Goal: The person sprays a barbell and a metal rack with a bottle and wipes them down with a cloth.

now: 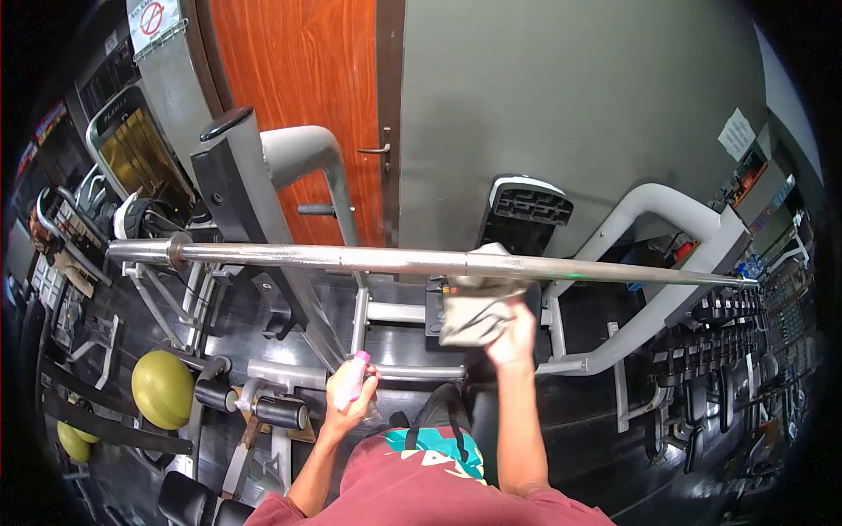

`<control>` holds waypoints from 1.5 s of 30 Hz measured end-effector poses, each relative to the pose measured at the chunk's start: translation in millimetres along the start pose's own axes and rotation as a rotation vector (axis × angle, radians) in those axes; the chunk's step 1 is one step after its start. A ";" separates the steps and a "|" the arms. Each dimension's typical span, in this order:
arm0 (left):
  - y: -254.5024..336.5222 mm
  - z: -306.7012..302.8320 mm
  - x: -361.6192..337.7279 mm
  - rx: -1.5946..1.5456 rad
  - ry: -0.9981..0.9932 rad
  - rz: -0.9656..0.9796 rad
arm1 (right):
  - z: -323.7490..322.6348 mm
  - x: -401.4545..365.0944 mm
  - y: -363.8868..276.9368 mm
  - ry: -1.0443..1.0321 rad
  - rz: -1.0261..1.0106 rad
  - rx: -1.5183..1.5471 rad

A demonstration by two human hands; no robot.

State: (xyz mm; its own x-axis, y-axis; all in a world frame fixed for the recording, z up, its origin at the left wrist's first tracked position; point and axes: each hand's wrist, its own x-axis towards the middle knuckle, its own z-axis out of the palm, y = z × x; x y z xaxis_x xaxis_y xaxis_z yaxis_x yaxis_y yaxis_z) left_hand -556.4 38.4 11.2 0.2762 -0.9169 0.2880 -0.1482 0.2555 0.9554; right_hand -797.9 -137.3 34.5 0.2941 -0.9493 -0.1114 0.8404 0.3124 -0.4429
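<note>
A long metal barbell (386, 259) lies across the grey rack (263, 210) in front of me. My right hand (516, 337) holds a light grey-beige cloth (474, 317), whose top reaches up over the bar just right of its middle. The cloth is slightly blurred. Lower down and to the left, my left hand (353, 394) is wrapped round a bottle with a pink top (353, 379). The bottle is below the bar and apart from it. Its lower part is partly hidden by my fingers.
Behind the rack are an orange-brown wooden door (298, 79) and a grey wall (561, 96). A yellow-green exercise ball (163, 390) and padded rollers (281, 412) are at the lower left. Dumbbell racks (719, 342) line the right side. A black padded seat (184, 500) is at the bottom left.
</note>
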 end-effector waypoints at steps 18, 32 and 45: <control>-2.9 23.9 22.3 0.036 -0.036 0.024 | 4.9 5.1 -4.1 -0.189 0.012 -0.102; -10.4 31.6 20.1 0.032 -0.008 -0.038 | -8.7 53.9 -66.5 -0.528 -0.136 0.211; -17.9 9.8 -3.0 -0.123 0.099 -0.100 | -9.5 42.2 -83.7 -0.525 -0.265 0.195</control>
State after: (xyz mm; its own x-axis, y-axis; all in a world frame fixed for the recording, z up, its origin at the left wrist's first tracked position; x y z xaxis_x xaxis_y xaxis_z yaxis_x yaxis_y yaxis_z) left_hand -563.9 33.6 -7.4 0.3764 -0.9068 0.1900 0.0002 0.2051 0.9787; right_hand -860.1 -203.8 58.4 0.2066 -0.8664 0.4546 0.9688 0.1161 -0.2190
